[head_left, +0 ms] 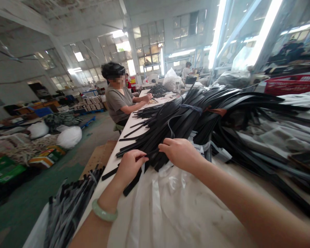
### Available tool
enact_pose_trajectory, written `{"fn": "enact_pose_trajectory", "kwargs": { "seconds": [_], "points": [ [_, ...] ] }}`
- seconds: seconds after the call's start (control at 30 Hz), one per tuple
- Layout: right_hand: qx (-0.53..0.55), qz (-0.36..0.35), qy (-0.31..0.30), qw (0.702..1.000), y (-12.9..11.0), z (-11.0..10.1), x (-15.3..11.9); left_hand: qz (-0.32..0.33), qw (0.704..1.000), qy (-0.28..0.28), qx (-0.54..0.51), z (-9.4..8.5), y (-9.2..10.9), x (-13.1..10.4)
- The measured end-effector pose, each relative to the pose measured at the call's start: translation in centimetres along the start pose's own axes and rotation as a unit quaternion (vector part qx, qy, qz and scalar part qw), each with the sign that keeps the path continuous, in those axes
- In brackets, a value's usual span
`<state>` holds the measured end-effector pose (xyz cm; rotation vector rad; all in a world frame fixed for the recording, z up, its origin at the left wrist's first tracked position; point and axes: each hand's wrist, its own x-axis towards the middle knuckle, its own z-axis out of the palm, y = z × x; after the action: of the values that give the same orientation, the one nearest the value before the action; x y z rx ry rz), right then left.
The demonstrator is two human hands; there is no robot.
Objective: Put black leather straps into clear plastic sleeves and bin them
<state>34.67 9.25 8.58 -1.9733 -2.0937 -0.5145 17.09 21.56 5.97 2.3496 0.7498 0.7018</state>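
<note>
A big heap of long, flat black strips lies across the white table, with many of their ends pointing left. My left hand is closed in a pinch at the near ends of the heap, with a black strip seemingly between thumb and fingers. A short way to the right, my right hand also pinches a black strip, palm down over the heap. The fingertips of both hands partly hide what they grip. A blue tie and a brown band wrap the strips farther back.
Clear plastic sheeting covers the near tabletop. Below the table's left edge stands a bundle of grey-black strips. A co-worker works at the table's far left side. A red crate is at the back right.
</note>
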Motion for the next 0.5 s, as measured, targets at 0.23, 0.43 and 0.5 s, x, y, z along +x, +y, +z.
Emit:
{"fn": "enact_pose_trajectory", "kwargs": {
  "seconds": [0.23, 0.43, 0.5],
  "points": [
    [-0.018, -0.004, -0.007, 1.000, 0.17, -0.50, -0.06, -0.046, 0.999, -0.016, -0.021, 0.69, -0.24, -0.14],
    [-0.016, -0.011, 0.005, 1.000, 0.32, -0.66, -0.25, -0.049, 0.998, 0.012, -0.045, 0.84, -0.65, -0.10],
    [-0.016, -0.012, 0.010, 1.000, 0.31, -0.70, -0.27, -0.038, 0.999, 0.031, -0.021, 0.80, -0.59, -0.05]
  ]
}}
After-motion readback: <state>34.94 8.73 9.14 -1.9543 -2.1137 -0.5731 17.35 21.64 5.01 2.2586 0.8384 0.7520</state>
